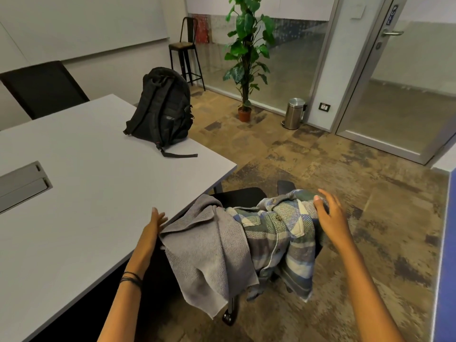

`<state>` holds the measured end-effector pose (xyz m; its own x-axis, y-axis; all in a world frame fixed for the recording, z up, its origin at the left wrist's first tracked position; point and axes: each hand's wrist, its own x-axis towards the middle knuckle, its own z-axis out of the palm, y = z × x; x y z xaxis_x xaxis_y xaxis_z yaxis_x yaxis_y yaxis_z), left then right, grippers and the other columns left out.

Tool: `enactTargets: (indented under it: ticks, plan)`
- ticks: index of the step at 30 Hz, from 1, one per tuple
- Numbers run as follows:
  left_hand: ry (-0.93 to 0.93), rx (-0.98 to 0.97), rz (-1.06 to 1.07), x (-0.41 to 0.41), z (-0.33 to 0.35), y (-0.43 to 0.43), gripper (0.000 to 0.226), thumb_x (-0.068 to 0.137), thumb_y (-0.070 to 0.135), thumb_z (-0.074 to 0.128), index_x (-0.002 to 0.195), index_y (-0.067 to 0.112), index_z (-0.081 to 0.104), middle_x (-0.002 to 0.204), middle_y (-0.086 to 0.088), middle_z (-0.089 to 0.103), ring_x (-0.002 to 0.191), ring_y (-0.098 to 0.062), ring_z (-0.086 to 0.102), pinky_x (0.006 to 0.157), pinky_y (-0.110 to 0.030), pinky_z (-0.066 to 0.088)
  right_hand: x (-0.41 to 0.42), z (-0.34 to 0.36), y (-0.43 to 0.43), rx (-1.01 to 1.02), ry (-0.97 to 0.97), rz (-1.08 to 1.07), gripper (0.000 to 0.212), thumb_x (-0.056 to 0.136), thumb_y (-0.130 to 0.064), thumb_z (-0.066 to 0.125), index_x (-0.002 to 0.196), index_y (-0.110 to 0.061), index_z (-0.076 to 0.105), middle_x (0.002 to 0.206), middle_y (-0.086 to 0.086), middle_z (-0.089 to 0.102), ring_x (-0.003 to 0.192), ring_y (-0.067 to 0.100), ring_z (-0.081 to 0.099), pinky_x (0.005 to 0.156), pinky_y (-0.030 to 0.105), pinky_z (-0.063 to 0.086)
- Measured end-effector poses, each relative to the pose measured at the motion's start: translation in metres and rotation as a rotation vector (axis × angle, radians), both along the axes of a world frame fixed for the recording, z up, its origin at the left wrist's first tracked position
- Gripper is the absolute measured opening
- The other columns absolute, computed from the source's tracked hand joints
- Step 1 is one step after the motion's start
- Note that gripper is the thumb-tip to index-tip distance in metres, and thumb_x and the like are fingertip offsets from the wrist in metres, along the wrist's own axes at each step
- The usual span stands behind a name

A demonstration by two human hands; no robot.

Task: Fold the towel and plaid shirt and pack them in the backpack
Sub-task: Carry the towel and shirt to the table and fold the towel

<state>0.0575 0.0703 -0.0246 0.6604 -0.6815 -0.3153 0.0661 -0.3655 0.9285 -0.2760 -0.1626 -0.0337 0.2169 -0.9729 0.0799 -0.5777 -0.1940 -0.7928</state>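
- One grey towel (209, 245), ribbed weave, rumpled, draped over black chair (241, 196), lower centre.
- One plaid shirt (278, 230), blue, green and cream, bunched just right of towel, touching it.
- One black backpack (162, 109), upright on grey worktop (98, 181), upper centre-left.
- Two hands: left hand (154, 224) straight-fingered at worktop edge beside towel; right hand (330, 215) loosely spread over shirt's right end.

most of the chair (243, 196) under towel (207, 248) and plaid shirt (278, 230); blurred fingertips (161, 215) on the left hand (153, 225)

Head view, high, angled down over table (98, 181) corner, close
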Motion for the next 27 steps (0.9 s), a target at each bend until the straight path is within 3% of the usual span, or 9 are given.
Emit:
enactTargets:
  ticks: [7, 13, 18, 24, 27]
  plan:
    - [-0.117, 0.145, -0.204, 0.001, 0.007, 0.004, 0.058, 0.084, 0.066, 0.026, 0.105, 0.030, 0.066, 0.116, -0.001, 0.065, 0.107, -0.017, 0.059, 0.098, -0.030, 0.039, 0.006, 0.000, 0.006, 0.005, -0.038, -0.020, 0.042, 0.097, -0.036, 0.040, 0.129, -0.010, 0.050, 0.134, 0.012, 0.046, 0.124, 0.027, 0.043, 0.099, 0.039, 0.036]
    - [-0.429, 0.355, -0.271, -0.014, 0.016, -0.003, 0.066, 0.086, 0.067, 0.014, 0.110, 0.031, 0.065, 0.106, -0.002, 0.062, 0.098, -0.021, 0.055, 0.086, -0.031, 0.035, 0.010, 0.001, 0.012, -0.014, -0.072, -0.059, 0.037, 0.097, -0.032, 0.040, 0.122, -0.009, 0.054, 0.128, 0.012, 0.050, 0.117, 0.026, 0.047, 0.089, 0.030, 0.035]
    - [-0.622, 0.424, -0.321, -0.032, 0.024, -0.009, 0.058, 0.091, 0.060, 0.013, 0.087, 0.025, 0.058, 0.082, 0.004, 0.057, 0.077, -0.014, 0.050, 0.077, -0.027, 0.032, 0.010, 0.000, 0.013, -0.020, -0.098, -0.078, 0.031, 0.097, -0.030, 0.042, 0.115, -0.008, 0.055, 0.123, 0.012, 0.052, 0.113, 0.026, 0.049, 0.085, 0.031, 0.037]
    - [-0.740, 0.412, -0.320, -0.036, 0.025, -0.012, 0.050, 0.094, 0.055, 0.015, 0.087, 0.029, 0.057, 0.065, 0.014, 0.052, 0.066, -0.005, 0.047, 0.081, -0.031, 0.036, 0.010, 0.000, 0.010, -0.032, -0.103, -0.094, 0.027, 0.096, -0.025, 0.045, 0.114, -0.008, 0.056, 0.119, 0.010, 0.054, 0.110, 0.026, 0.051, 0.081, 0.030, 0.037]
    - [-0.748, 0.391, -0.328, -0.039, 0.026, -0.012, 0.047, 0.094, 0.054, 0.016, 0.094, 0.032, 0.057, 0.066, 0.015, 0.053, 0.066, 0.002, 0.046, 0.095, -0.037, 0.040, 0.004, -0.004, 0.001, -0.005, -0.152, -0.147, 0.026, 0.097, -0.028, 0.044, 0.111, -0.010, 0.056, 0.113, 0.010, 0.059, 0.106, 0.027, 0.055, 0.079, 0.031, 0.040]
